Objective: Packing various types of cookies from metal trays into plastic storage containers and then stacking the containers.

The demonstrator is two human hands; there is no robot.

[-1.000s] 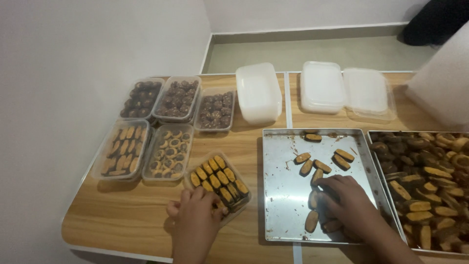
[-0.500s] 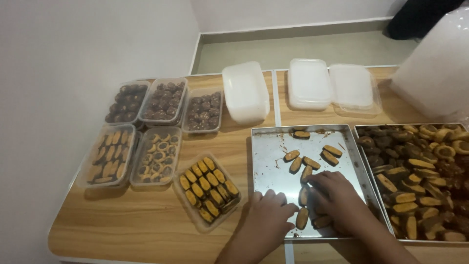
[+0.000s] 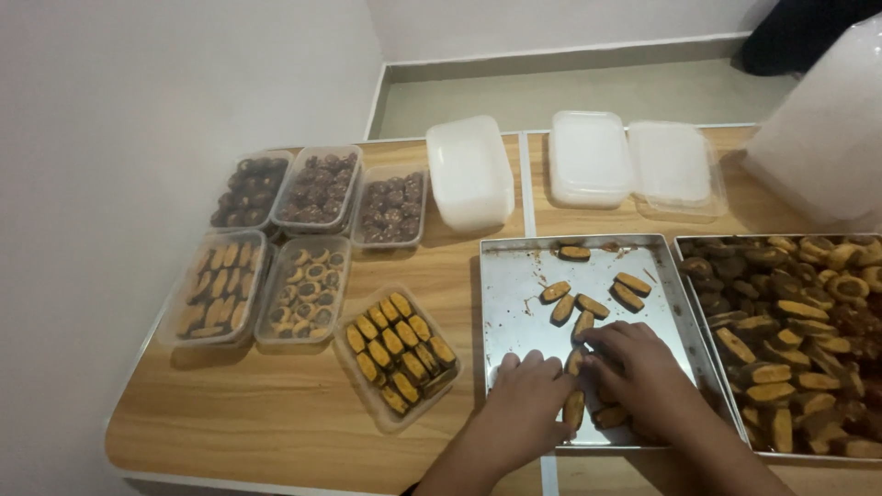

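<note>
Both my hands are over the near part of a metal baking tray [image 3: 514,303] that holds a few oblong cookies [image 3: 588,308]. My left hand [image 3: 528,400] lies palm down on the tray, its fingers touching a cookie [image 3: 574,407] at the front edge. My right hand [image 3: 634,372] is curled over several cookies beside it; whether it grips one is hidden. To the left stands an open clear plastic container [image 3: 398,361] filled with rows of the same yellow and dark cookies.
A second tray [image 3: 799,340] heaped with mixed cookies sits at the right. Several filled clear containers [image 3: 303,289] line the table's left side. Empty white containers and lids [image 3: 588,156] stand at the back. A wall runs along the left.
My left hand left the open cookie container and moved right onto the metal tray, beside my right hand. The right hand stayed over the same cookies.
</note>
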